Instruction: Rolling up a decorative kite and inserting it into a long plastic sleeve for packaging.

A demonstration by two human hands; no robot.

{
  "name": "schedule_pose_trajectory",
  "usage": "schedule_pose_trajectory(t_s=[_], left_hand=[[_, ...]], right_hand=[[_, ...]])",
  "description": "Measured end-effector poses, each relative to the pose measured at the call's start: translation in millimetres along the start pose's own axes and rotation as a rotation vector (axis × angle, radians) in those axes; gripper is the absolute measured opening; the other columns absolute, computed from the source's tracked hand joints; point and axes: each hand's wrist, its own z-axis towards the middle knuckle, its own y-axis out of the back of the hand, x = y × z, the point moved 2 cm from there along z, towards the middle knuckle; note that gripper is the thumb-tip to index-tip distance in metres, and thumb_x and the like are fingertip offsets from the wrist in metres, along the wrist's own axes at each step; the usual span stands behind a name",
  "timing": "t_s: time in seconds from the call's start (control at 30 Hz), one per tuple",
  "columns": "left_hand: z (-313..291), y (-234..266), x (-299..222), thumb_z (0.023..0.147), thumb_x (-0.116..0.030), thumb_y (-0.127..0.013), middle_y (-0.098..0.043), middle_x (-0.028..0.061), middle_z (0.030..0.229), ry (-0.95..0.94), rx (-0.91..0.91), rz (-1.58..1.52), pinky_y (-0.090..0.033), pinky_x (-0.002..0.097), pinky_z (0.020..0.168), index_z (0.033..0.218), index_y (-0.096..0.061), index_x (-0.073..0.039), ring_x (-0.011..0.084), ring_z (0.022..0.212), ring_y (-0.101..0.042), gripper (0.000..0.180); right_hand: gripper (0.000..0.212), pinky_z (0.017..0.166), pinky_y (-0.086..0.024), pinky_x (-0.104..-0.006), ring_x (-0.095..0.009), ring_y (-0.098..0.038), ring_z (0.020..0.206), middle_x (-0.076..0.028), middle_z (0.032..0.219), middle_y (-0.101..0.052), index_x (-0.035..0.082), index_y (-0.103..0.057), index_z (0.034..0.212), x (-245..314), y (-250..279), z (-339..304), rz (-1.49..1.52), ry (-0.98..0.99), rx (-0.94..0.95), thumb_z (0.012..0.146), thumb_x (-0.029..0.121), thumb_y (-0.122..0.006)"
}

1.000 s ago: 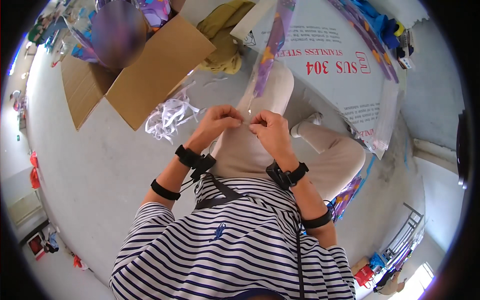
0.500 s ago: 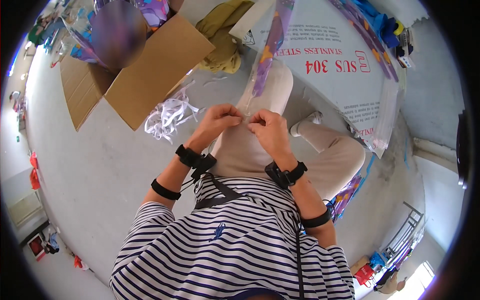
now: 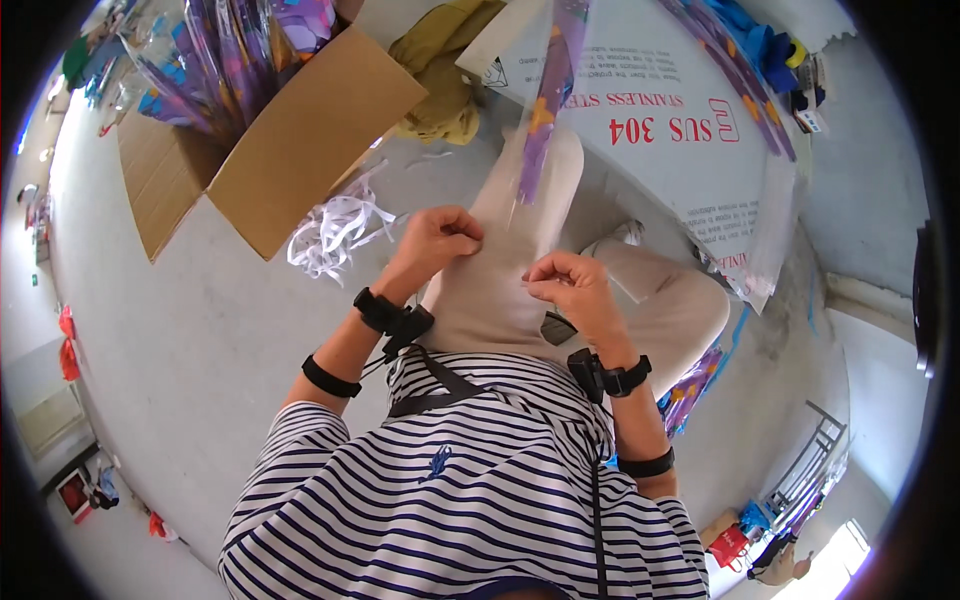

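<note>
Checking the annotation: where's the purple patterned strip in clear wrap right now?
Head view, centre: the purple patterned strip runs from between the left hand and right hand up over the person's beige-trousered leg, right of the cardboard box.

An open brown cardboard box point(image 3: 290, 140) lay on the floor at the far left, one broad flap folded out toward the near side. Inside it stood a bunch of long clear packets point(image 3: 215, 50) printed in purple, blue and orange. One such long clear packet point(image 3: 545, 95), purple with orange spots, ran from the far edge down toward the two hands, its near end between them. At the far right lay a large white printed sheet point(image 3: 690, 130) with red and dark lettering, and more purple packets point(image 3: 735, 70) lay across its right part. Another purple packet point(image 3: 690, 385) showed at the near right.
</note>
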Motion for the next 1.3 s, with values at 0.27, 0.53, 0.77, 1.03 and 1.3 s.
schedule_pose_trajectory(t_s=[0.27,0.53,0.77,1.03,1.3], left_hand=[[-2.9,-10.1,-36.4,0.079,0.004,-0.065,-0.069,0.0062,0.09,-0.342,-0.098,0.102,-0.051,0.028,0.074,0.097,-0.071,0.0,0.016,0.081,-0.063,0.019],[16.0,-29.5,-39.8,0.072,0.008,-0.067,-0.068,0.008,0.098,-0.696,0.04,0.534,-0.052,0.0388,0.082,0.093,-0.072,-0.002,0.0301,0.093,-0.064,0.024],[-8.2,-14.3,-55.2,0.076,0.003,-0.07,-0.069,0.0066,0.092,-0.45,-0.017,0.177,-0.051,0.0325,0.075,0.094,-0.073,-0.002,0.0213,0.081,-0.064,0.019],[-34.2,-20.4,-66.7,0.084,-0.011,-0.073,-0.07,0.0031,0.082,-0.213,0.091,0.041,-0.045,0.0255,0.07,0.092,-0.073,0.0,0.0088,0.075,-0.058,0.014],[-27.8,-21.9,-61.2,0.085,-0.008,-0.069,-0.068,0.003,0.08,-0.155,0.094,0.147,-0.046,0.0246,0.067,0.089,-0.069,0.002,0.0079,0.074,-0.058,0.011]], right_hand=[[0.006,0.073,-0.049,-0.0266,-0.01,-0.061,0.076,-0.003,0.079,-0.07,0.0,-0.069,0.085,-0.5,-4.5,6.0,-0.034,-0.023,0.007,0.08,0.002,-0.071],[0.008,0.084,-0.05,-0.0248,-0.012,-0.066,0.092,-0.007,0.094,-0.073,-0.001,-0.068,0.087,6.8,19.4,-23.4,0.023,0.067,0.196,0.081,-0.006,-0.067],[0.006,0.075,-0.049,-0.0235,-0.009,-0.063,0.078,-0.003,0.082,-0.069,0.0,-0.069,0.09,16.0,27.4,-37.2,0.236,-0.229,-0.13,0.084,-0.001,-0.067],[0.006,0.067,-0.046,-0.0211,-0.006,-0.059,0.072,-0.001,0.079,-0.067,0.0,-0.07,0.091,41.6,-5.0,-11.6,0.158,-0.145,-0.085,0.084,0.001,-0.069],[0.006,0.067,-0.047,-0.0215,-0.006,-0.059,0.071,-0.001,0.078,-0.068,-0.001,-0.07,0.09,33.6,-2.5,-9.8,0.149,-0.157,-0.102,0.084,0.0,-0.068]])
